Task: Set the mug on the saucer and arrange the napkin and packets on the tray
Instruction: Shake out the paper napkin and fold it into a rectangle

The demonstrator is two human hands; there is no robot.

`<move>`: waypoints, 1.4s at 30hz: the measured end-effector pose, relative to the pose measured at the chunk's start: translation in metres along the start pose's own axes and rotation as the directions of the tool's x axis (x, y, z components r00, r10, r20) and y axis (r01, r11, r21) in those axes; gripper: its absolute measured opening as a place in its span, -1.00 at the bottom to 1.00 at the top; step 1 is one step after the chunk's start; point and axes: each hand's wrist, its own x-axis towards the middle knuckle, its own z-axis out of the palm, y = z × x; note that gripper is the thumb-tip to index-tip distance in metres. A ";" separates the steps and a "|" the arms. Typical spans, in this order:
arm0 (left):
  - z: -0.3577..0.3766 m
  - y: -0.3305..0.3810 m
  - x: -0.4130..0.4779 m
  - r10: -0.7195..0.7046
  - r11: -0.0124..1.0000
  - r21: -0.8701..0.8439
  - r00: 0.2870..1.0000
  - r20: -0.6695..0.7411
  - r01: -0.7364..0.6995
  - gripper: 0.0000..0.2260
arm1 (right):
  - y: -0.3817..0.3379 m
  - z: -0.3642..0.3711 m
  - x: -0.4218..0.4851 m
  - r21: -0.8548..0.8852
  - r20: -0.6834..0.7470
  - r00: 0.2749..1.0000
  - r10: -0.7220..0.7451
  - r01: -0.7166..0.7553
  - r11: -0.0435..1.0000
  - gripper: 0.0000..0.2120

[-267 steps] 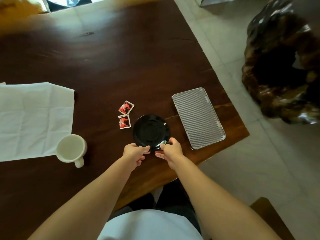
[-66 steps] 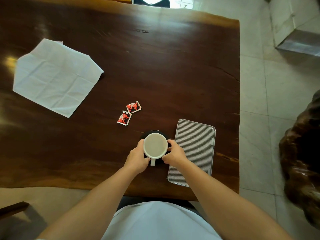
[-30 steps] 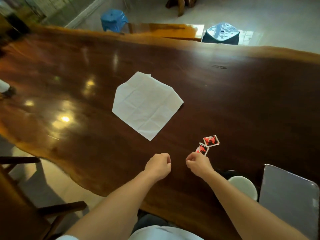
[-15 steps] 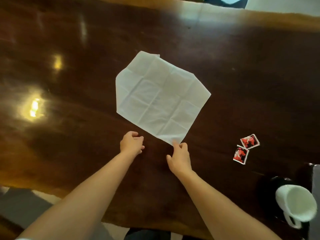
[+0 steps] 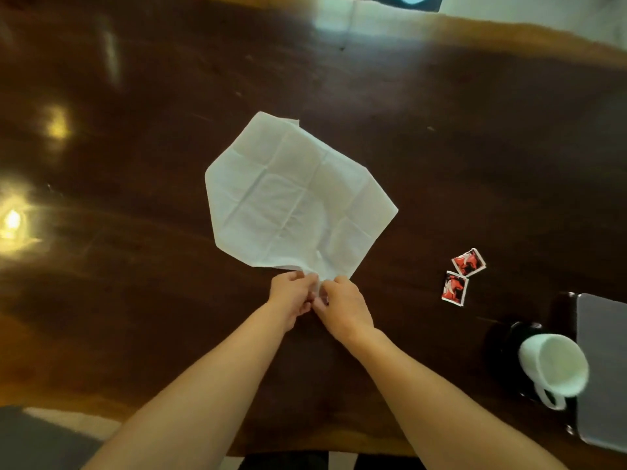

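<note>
A white unfolded napkin [image 5: 291, 201] lies flat in the middle of the dark wooden table [image 5: 475, 164]. My left hand [image 5: 292, 296] and my right hand [image 5: 342, 305] meet at its near corner, both pinching it, and the paper puckers there. Two red and black packets [image 5: 462, 275] lie to the right of the napkin. At the far right the white mug [image 5: 553, 364] stands on the black saucer [image 5: 502, 347], handle toward me. The grey ribbed tray [image 5: 602, 368] is cut off by the right edge.
The near table edge runs along the bottom, with floor below at the left. Bright light reflections show on the left of the table. A dark blue stool top peeks over the far edge.
Both hands have closed in from apart onto the napkin's near corner and taken hold of it. The view shifted slightly; mug, saucer and packets have stayed put.
</note>
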 end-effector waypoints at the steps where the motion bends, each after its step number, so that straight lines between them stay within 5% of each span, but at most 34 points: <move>1: -0.002 0.002 -0.004 0.017 1.000 0.005 0.999 -0.036 -0.017 -0.87 | 0.000 -0.006 -0.010 0.012 -0.005 1.000 -0.013 0.013 1.000 -0.84; 8: -0.035 0.049 -0.039 0.108 0.975 -0.169 0.973 -0.204 -0.144 -0.81 | -0.003 -0.067 -0.055 0.007 -0.189 0.980 -0.069 0.072 0.997 -0.85; 14: -0.049 0.097 -0.073 0.250 0.902 -0.284 0.930 -0.271 -0.325 -0.92 | 0.023 -0.127 -0.060 -0.089 -0.410 0.912 -0.002 -0.038 0.995 -0.85; 20: -0.062 0.117 -0.097 0.371 0.856 -0.237 0.866 -0.336 -0.459 -0.59 | 0.055 -0.155 -0.076 -0.100 -0.512 0.847 0.141 -0.222 0.970 -0.86; 23: -0.063 0.111 -0.106 0.558 0.817 0.083 0.748 -0.359 -0.570 -0.45 | 0.063 -0.156 -0.083 -0.077 -0.528 0.830 0.183 -0.261 0.962 -0.83; 25: -0.066 0.107 -0.112 0.706 0.705 0.361 0.655 -0.271 -0.610 -0.40 | 0.065 -0.157 -0.086 -0.069 -0.525 0.828 0.197 -0.272 0.960 -0.83; 28: -0.071 0.107 -0.118 0.815 0.498 0.625 0.571 -0.100 -0.602 -0.68 | 0.067 -0.166 -0.087 -0.062 -0.526 0.829 0.189 -0.259 0.964 -0.88; 30: -0.074 0.115 -0.123 0.855 0.358 0.729 0.518 -0.005 -0.583 -0.68 | 0.065 -0.177 -0.086 -0.047 -0.552 0.817 0.163 -0.226 0.973 -0.88; 34: -0.075 0.147 -0.145 0.944 0.156 0.772 0.323 0.067 -0.616 -0.69 | 0.052 -0.211 -0.085 -0.049 -0.639 0.765 0.072 -0.135 0.990 -0.87; 42: -0.064 0.227 -0.217 0.999 0.026 0.666 0.032 -0.004 -0.745 -0.69 | -0.001 -0.318 -0.079 -0.201 -0.783 0.601 -0.161 0.001 0.980 -0.86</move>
